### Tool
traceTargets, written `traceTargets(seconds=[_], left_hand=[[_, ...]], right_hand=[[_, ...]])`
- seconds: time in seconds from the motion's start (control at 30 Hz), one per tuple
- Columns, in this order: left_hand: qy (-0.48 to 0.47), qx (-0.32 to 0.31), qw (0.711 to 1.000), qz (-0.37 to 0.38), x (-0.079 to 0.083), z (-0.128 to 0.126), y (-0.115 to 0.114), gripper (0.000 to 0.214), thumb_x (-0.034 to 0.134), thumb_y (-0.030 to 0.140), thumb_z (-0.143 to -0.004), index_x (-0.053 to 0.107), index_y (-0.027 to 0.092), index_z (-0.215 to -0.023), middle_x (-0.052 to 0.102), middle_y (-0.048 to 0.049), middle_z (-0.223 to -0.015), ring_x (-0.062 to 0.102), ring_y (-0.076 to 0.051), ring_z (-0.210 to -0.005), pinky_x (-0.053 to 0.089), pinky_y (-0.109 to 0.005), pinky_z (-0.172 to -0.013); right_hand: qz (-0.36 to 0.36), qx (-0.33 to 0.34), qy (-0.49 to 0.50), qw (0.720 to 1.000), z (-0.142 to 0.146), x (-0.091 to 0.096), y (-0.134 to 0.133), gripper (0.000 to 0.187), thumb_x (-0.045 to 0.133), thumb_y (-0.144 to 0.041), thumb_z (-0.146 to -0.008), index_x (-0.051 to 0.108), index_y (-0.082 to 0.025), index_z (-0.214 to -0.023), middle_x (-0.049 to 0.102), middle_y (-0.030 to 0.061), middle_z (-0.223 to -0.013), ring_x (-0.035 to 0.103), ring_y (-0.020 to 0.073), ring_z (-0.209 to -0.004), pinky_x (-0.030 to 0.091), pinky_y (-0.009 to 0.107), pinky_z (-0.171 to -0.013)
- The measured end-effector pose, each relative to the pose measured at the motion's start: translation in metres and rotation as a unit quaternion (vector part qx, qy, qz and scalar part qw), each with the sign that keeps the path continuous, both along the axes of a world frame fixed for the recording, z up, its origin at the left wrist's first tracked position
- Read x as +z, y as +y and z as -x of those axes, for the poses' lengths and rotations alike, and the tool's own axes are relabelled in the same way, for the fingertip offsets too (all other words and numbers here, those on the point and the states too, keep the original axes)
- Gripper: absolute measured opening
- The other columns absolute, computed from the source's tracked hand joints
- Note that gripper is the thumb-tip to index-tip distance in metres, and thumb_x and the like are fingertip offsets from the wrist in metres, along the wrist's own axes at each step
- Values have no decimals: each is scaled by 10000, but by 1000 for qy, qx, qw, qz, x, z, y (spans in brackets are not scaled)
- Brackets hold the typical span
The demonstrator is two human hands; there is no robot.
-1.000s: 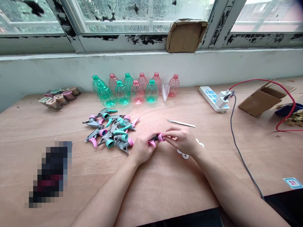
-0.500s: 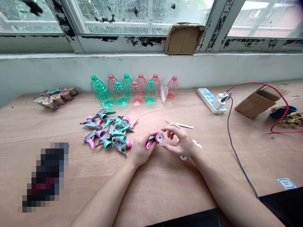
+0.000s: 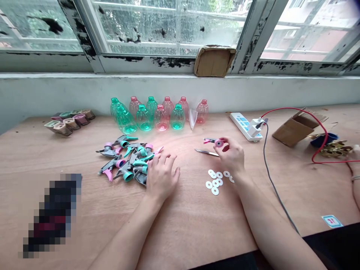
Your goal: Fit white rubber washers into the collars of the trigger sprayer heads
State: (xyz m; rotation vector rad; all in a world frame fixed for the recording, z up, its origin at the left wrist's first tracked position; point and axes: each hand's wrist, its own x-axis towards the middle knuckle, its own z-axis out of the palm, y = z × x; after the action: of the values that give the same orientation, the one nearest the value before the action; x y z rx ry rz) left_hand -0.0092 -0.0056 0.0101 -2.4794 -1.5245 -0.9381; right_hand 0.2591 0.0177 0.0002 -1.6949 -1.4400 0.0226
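Note:
My right hand (image 3: pixel 232 155) pinches a trigger spray head (image 3: pixel 218 143) by its pink collar, just above the table. A white ring shows inside that collar. My left hand (image 3: pixel 163 176) is palm down with its fingers apart, at the right edge of a pile of spray heads (image 3: pixel 132 159) in grey, teal and pink. It covers part of a grey one, and whether the fingertips touch it I cannot tell. Below my right hand lie several white ring washers (image 3: pixel 215 183). Metal tweezers (image 3: pixel 206 152) lie beside that hand, their far end hidden by the fingers.
Green and pink clear bottles (image 3: pixel 145 119) stand along the wall. To the right are a power strip (image 3: pixel 244 127) with a grey cable (image 3: pixel 271 183), a cardboard box (image 3: pixel 294 127) and brass parts (image 3: pixel 333 149) by another person's hand (image 3: pixel 354 153). Small containers (image 3: pixel 70 122) sit far left.
The pink-collared spray head has passed from my left hand to my right, which moved away and right. My left hand has let go and shifted to the pile. Another person's hand has appeared at right.

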Motion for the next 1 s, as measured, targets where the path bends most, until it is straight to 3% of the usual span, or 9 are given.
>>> traceTargets(seconds=[0.17,0.27,0.37,0.47,0.57,0.63,0.73,0.83,1.0], left_hand=[[0,28,999,42,-4,-1,4,116,591,293,-865,656,205,-902,701,-93,-958,574,-315,-964,421,-484,-838],[-86,-57,991,80,-6,0,2,125,544,255,-887,641,200,-943,687,-71,-919,598,-255,-916,456,-414,-826],[-223,-180,953,100,-7,2,-2,177,465,200,-898,617,203,-987,664,-62,-957,614,-209,-929,489,-357,-843],[-305,-172,935,59,-6,6,-3,216,410,131,-860,591,207,-952,632,-65,-976,597,-212,-976,484,-368,-888],[-246,-82,965,48,-3,8,0,251,413,63,-803,588,205,-912,609,-64,-994,561,-223,-1017,453,-389,-931],[-166,-65,981,79,-3,7,3,273,445,49,-777,608,203,-932,604,-67,-1056,538,-235,-1062,431,-405,-968],[-89,-89,984,123,-5,4,4,320,498,56,-756,624,204,-1011,590,-70,-1142,525,-241,-1099,424,-407,-990],[-43,-106,982,148,-8,0,3,257,533,105,-777,637,215,-985,596,-62,-1122,539,-242,-1077,445,-398,-959],[23,-57,989,134,-9,0,1,152,571,244,-823,641,209,-954,578,-92,-1156,538,-286,-1086,456,-447,-933]], right_hand=[[80,-44,-17,996,-20,-17,13,355,661,-360,-743,590,-193,-1048,648,90,-1016,619,259,-879,471,362,-751],[89,-18,-3,996,-22,-22,14,469,675,-358,-709,564,-182,-1129,615,108,-1084,606,262,-924,479,364,-775],[44,-31,-4,999,-20,-17,11,459,651,-327,-728,562,-173,-1150,586,134,-1152,596,249,-908,477,354,-767],[18,8,-2,1000,-12,-5,3,313,613,-326,-795,593,-182,-1073,639,93,-1015,594,208,-798,466,317,-714],[62,126,-32,990,1,4,-5,157,565,-335,-861,635,-209,-923,654,27,-817,571,166,-673,432,284,-653],[93,168,-85,978,9,4,-8,130,579,-316,-852,654,-210,-859,668,28,-839,575,166,-693,413,284,-660],[122,184,-121,968,18,1,-9,134,589,-293,-838,681,-200,-871,684,47,-937,588,168,-737,406,284,-679],[182,205,-126,953,19,1,-8,149,564,-270,-845,697,-201,-842,695,34,-829,595,162,-715,394,274,-657],[320,195,-131,918,5,15,-13,124,612,-289,-779,666,-200,-713,674,21,-677,589,161,-660,363,262,-572]])
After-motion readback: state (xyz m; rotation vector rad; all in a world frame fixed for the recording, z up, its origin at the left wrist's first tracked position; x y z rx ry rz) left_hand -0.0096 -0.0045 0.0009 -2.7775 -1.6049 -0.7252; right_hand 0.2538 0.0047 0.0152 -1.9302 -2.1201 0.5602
